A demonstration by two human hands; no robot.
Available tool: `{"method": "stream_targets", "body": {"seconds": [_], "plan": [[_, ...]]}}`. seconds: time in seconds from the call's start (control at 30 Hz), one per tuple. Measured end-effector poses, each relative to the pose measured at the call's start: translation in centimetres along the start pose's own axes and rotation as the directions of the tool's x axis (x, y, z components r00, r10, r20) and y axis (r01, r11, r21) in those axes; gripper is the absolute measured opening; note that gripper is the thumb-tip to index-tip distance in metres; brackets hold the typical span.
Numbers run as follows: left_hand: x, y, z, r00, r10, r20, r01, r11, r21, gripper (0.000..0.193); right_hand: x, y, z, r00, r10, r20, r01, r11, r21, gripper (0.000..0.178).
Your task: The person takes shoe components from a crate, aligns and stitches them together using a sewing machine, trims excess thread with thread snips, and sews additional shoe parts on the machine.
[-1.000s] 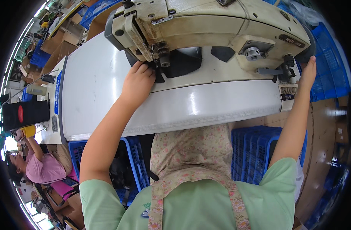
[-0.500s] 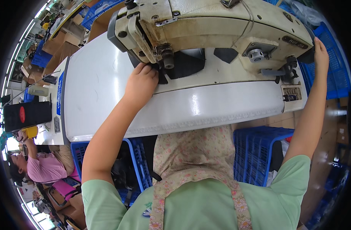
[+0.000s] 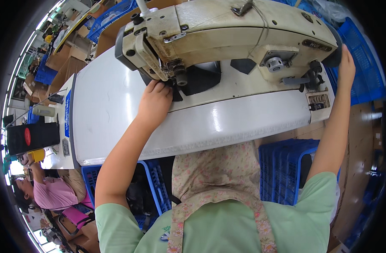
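A cream industrial sewing machine (image 3: 243, 38) stands on the white table. My left hand (image 3: 155, 102) is closed at the needle area, its curled fingers pinching a small black piece of material (image 3: 177, 94) beside the presser foot; the fingertips are partly hidden under the machine head. Just right of it, a larger black piece (image 3: 203, 78) lies flat on the bed. Farther right is a dark five-sided piece (image 3: 243, 65), apart from my hands. My right hand (image 3: 347, 67) is wrapped round the outer edge of the dark handwheel (image 3: 334, 57) at the machine's right end.
The white tabletop (image 3: 104, 105) has a ruler strip along its front edge. Blue crates stand below, at left (image 3: 157, 185) and right (image 3: 281, 170), and another blue basket (image 3: 363, 71) sits beyond the handwheel. A co-worker in pink (image 3: 58, 194) sits at far left.
The view has shifted a little, so the machine sits slightly more to the left. Both hands keep their places, the left at the needle area and the right at the handwheel.
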State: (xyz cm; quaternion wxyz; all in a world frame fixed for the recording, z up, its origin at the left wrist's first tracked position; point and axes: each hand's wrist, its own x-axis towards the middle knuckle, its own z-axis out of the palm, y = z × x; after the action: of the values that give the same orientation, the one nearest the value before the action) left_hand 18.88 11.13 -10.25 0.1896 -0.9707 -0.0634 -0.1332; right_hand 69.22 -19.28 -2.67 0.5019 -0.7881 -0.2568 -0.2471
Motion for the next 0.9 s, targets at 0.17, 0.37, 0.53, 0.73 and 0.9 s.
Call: {"method": "stream_targets", "body": {"seconds": [0.17, 0.37, 0.53, 0.73, 0.9], "plan": [[-0.2, 0.1, -0.1, 1.0, -0.001, 0.014, 0.001, 1.0, 0.013, 0.024, -5.5, 2.3, 2.2, 0.976, -0.114, -0.186, 0.096, 0.99, -0.106, 0.04], [0.1, 0.2, 0.0, 0.997, -0.005, 0.072, 0.006, 1.0, -0.014, 0.026, -7.7, 4.2, 2.9, 0.957, -0.134, -0.256, 0.125, 0.991, -0.05, 0.047], [-0.2, 0.1, -0.1, 1.0, -0.007, 0.017, 0.007, 1.0, 0.0, 0.025, -5.0, 0.8, 1.8, 0.993, 0.014, -0.118, -0.027, 0.994, -0.101, 0.051], [-0.1, 0.2, 0.0, 0.997, -0.011, 0.081, 0.013, 1.0, -0.026, 0.031, -5.9, 1.2, 2.2, 0.986, 0.026, -0.164, -0.035, 0.998, -0.053, 0.05], [0.1, 0.2, 0.2, 0.999, 0.011, -0.04, -0.011, 1.0, 0.017, 0.018, -2.6, -0.8, 0.4, 0.992, 0.086, -0.095, -0.101, 0.981, -0.166, 0.054]]}}
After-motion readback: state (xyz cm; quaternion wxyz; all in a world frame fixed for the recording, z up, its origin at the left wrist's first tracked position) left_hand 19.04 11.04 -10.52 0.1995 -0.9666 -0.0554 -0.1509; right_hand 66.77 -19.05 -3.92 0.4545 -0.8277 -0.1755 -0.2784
